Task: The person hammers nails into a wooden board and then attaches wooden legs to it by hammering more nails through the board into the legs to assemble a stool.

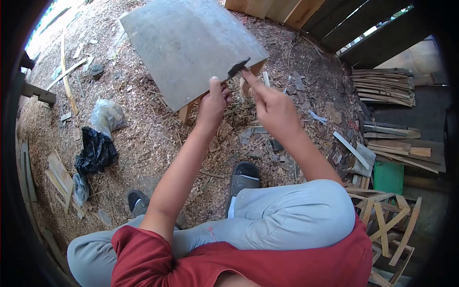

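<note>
A low table with a grey, worn top and wooden legs stands in front of me. At its near edge is my left hand, thumb raised against the top and fingers curled; what they hold, if anything, is hidden. Just to the right, my right hand is closed around a hammer, index finger stretched along it toward the head. The dark hammer head is over the table's near right corner, close to my left fingers. Most of the handle is hidden by the hand.
Wood shavings cover the ground. On the left lie a clear plastic bag, a black plastic bag and wood strips. Stacked slats, a green board and wooden frames are on the right.
</note>
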`<state>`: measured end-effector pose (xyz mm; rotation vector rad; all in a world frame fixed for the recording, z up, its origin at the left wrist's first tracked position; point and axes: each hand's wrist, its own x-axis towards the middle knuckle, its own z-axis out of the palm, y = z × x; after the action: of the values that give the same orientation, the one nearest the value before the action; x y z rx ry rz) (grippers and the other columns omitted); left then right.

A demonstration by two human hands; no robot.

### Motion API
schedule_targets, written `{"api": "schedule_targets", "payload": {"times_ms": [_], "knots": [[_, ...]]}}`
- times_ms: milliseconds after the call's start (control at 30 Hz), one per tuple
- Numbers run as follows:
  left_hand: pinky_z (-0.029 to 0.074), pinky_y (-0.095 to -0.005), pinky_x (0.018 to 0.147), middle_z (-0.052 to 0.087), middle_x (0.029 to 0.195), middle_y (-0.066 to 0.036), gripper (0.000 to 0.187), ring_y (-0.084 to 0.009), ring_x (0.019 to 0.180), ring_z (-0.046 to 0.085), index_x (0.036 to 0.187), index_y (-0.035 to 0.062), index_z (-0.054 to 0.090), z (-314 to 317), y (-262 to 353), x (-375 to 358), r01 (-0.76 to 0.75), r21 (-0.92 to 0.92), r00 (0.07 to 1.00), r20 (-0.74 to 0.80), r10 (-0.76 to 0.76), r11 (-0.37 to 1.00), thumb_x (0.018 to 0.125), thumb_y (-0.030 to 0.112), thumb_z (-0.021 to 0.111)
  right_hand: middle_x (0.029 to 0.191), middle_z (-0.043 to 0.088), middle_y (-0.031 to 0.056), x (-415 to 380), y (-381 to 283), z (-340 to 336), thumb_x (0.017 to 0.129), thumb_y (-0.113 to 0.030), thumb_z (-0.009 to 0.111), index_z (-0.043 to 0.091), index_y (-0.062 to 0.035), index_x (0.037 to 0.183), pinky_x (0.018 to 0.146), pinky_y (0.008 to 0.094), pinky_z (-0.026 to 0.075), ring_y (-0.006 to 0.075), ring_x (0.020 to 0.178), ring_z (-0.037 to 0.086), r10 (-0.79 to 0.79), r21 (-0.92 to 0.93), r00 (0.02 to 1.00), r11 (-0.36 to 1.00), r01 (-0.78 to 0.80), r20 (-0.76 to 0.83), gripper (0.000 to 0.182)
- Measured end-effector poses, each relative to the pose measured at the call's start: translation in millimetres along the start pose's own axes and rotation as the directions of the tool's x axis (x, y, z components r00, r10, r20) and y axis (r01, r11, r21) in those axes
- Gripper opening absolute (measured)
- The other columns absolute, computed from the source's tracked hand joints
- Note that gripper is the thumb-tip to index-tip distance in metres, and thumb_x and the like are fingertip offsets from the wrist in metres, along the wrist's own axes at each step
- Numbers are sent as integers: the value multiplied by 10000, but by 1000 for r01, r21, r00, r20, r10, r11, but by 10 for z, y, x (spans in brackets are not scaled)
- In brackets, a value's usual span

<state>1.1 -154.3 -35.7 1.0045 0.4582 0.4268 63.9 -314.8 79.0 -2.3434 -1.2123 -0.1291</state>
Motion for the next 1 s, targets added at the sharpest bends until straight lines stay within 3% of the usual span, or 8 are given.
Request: {"api": "schedule_targets", "payload": {"times_ms": [100,167,333,467,600,800,900,1000], "knots": [[425,-318,718,419,809,23,588,-128,754,447,919,90,535,15,29,-65,31,72,999,-16,-30,997,1203,575,361,906,715,157,43,-32,-138,1041,-63,642,508,-376,1670,696,497,582,351,743,718,58,154,996,987,-48,-61,715],[428,-327,747,420,813,15,567,-145,766,448,900,101,481,18,19,-58,22,37,1000,-11,-22,999,1206,565,367,1045,790,181,100,-83,-265,1053,10,625,587,-301,1631,738,358,562,163,775,705,1,227,945,971,77,-326,657],[428,-339,778,428,817,2,572,-162,779,453,896,94,466,22,-45,-21,18,-49,999,-33,-20,999,1208,564,368,1270,789,210,20,-59,-56,1086,-27,631,572,-216,1642,747,392,568,273,781,729,99,-100,974,992,-80,202,590],[436,-339,779,431,816,3,573,-163,782,471,938,77,520,-21,-74,-39,19,7,1000,15,-19,1000,1206,563,377,1031,743,220,108,-116,-267,1034,-36,687,580,-219,1632,800,439,587,404,852,722,69,218,963,976,-11,-260,635],[435,-337,782,431,819,5,561,-161,792,472,926,90,491,44,50,-66,46,-29,998,-36,-47,999,1203,566,384,1089,759,223,0,-74,-15,1030,-24,681,574,-231,1636,798,454,587,407,854,725,106,-43,973,994,-99,205,649],[425,-340,783,422,828,6,546,-156,795,451,922,104,469,16,-6,-79,16,-9,1000,5,-16,1000,1203,565,389,1053,753,232,81,-177,-243,1044,-47,643,587,-369,1614,810,495,583,418,869,733,118,284,962,958,-45,-246,657],[414,-339,776,399,824,9,535,-153,789,432,913,114,450,50,67,-101,44,-29,999,-30,-45,999,1205,559,389,1060,763,231,12,-97,-71,1044,-24,640,587,-350,1620,788,459,586,376,800,726,137,-115,964,987,-113,227,664],[411,-339,774,396,823,11,529,-152,786,431,912,120,441,8,34,-68,23,-9,1000,-6,-23,1000,1205,557,388,968,746,187,57,-19,-75,1049,-48,626,545,-349,1648,759,483,593,362,770,725,84,104,996,991,-87,38,676]]}}
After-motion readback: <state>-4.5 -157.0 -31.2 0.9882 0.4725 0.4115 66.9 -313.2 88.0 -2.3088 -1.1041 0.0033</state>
